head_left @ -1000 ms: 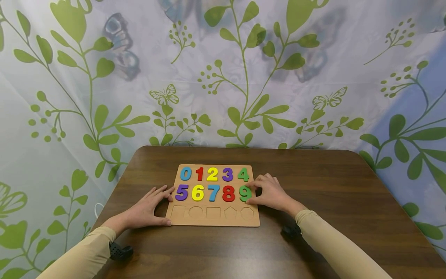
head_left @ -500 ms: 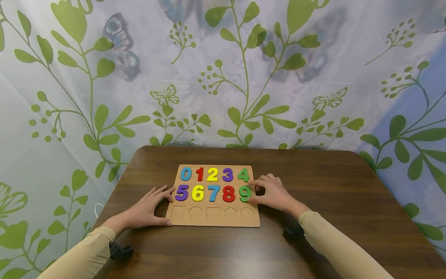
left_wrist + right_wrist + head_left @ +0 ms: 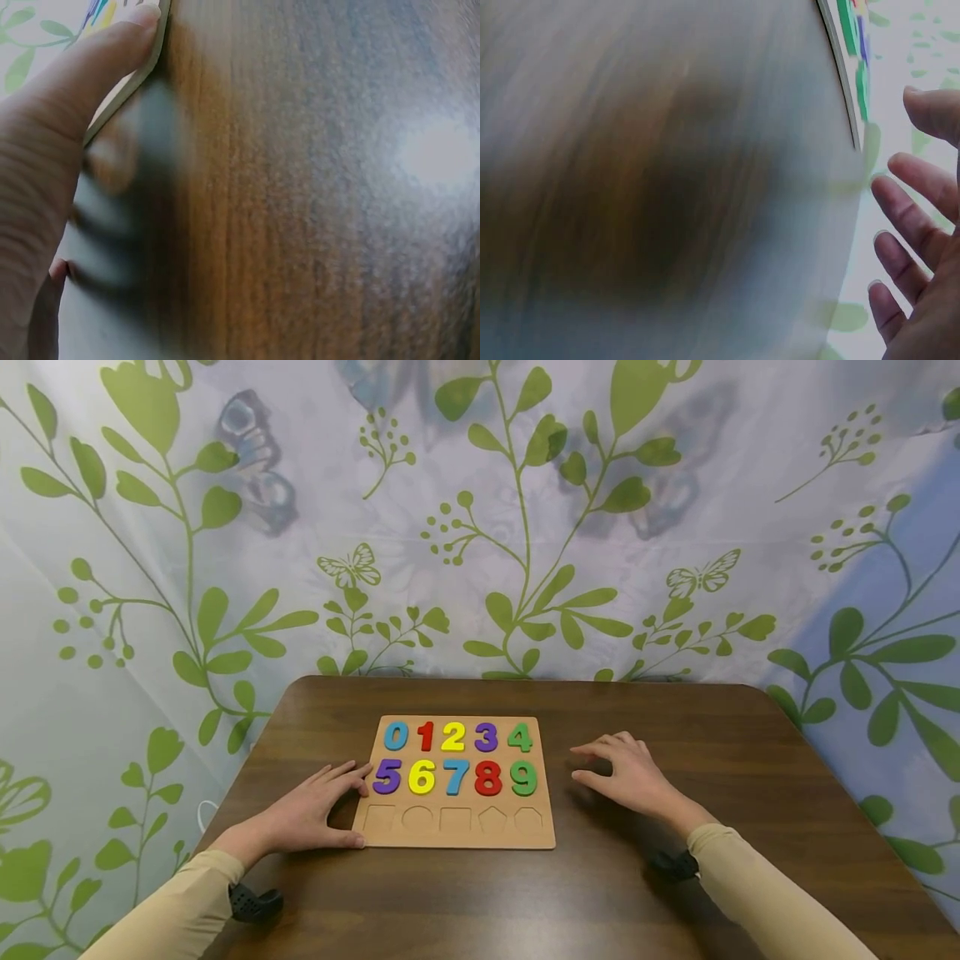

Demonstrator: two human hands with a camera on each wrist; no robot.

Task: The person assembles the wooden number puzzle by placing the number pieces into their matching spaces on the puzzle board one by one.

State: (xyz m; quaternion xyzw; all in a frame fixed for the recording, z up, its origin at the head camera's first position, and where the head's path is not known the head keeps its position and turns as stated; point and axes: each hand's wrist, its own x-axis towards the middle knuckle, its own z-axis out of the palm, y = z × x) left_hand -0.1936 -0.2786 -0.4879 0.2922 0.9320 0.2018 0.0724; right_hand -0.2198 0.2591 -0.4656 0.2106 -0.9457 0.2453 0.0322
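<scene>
A wooden number puzzle board [image 3: 472, 840] lies flat on the table. Coloured digits 0 to 9 fill two rows, among them a purple 5 [image 3: 387, 777] and a green 9 [image 3: 523, 778]. Below them runs a row of bare shape recesses. My left hand [image 3: 303, 812] rests at the board's left side, its thumb [image 3: 112, 64] on the near corner and its other fingers by the edge near the 5. To the right, apart from the board, my right hand [image 3: 626, 774] hovers with fingers spread and loosely bent. Nothing is between them in the right wrist view.
The brown wooden table [image 3: 480, 910] extends around the board on every side. Behind it hangs a pale curtain [image 3: 420, 527] printed with green leaves and butterflies. A thin white cable [image 3: 202, 814] shows beyond the table's left edge.
My right hand has let go of the green 9 and moved right, off the board. The 9 stays in its place. My left hand keeps its place at the board.
</scene>
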